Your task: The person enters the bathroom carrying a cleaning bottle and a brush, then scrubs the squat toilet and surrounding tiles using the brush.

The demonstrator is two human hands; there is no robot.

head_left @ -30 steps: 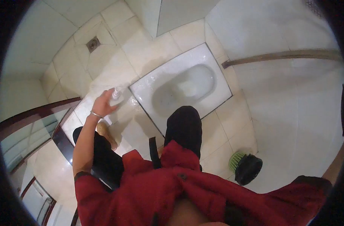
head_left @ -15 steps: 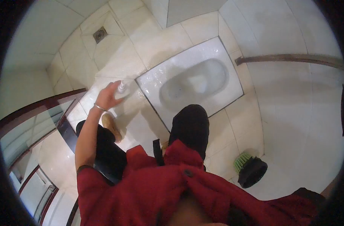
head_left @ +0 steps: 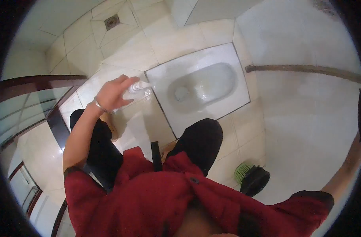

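Observation:
My left hand (head_left: pixel 114 94) is closed around a small pale bottle with a white nozzle (head_left: pixel 137 86). Its tip points right, over the near-left edge of a white squat toilet (head_left: pixel 160 82). Wet, shiny patches show on the toilet's rim and in its basin, and on the tiles by the bottle. Much of the bottle is covered by my fingers. Of my right side only the forearm (head_left: pixel 345 170) shows, reaching up along the wall at the right edge; the right hand itself is out of sight.
A green basket with a black bag (head_left: pixel 243 170) stands at the lower right. A brown bar (head_left: pixel 303 69) runs along the right wall. The square floor drain (head_left: pixel 112 22) lies at the upper left. A dark-framed glass door (head_left: pixel 34 96) is on the left.
My left hand has moved slightly with the bottle, whose nozzle now tips toward the toilet. My right forearm has come into view at the right. The camera view has shifted a little.

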